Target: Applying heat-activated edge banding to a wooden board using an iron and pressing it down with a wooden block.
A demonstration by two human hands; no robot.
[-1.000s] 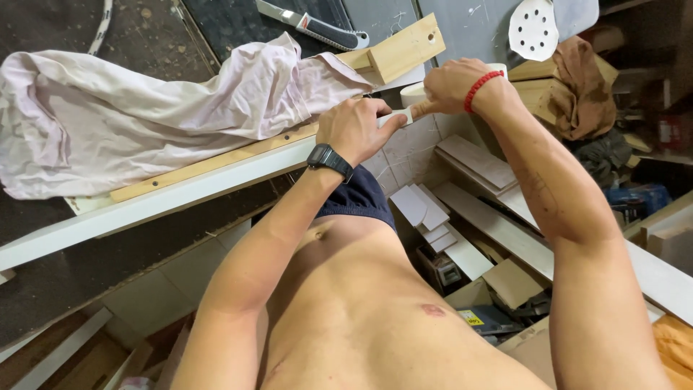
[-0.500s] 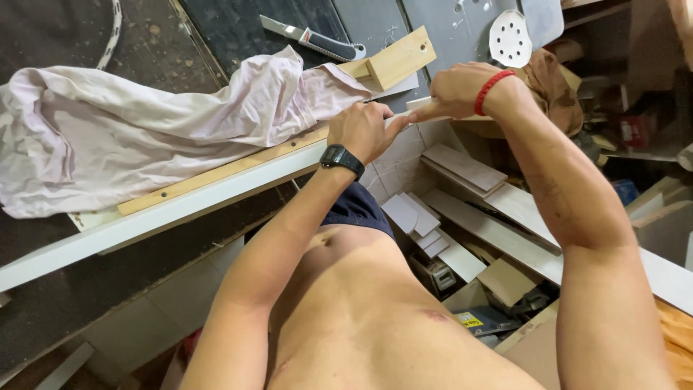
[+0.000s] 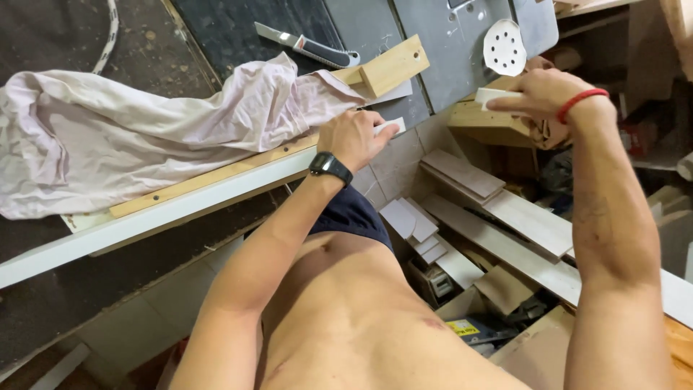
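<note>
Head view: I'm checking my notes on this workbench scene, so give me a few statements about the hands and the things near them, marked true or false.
1. The left hand holds a small white block at the end of the long white board. True.
2. The right hand is empty. False: its grip is shut on a small white piece.
3. A crumpled pale pink cloth lies on the bench behind the board. True.
4. The grey-handled utility knife is in the left hand. False: it lies apart, on the dark surface beyond the cloth.
5. The round white perforated sanding disc lies under the cloth. False: it sits uncovered above the right hand.
</note>
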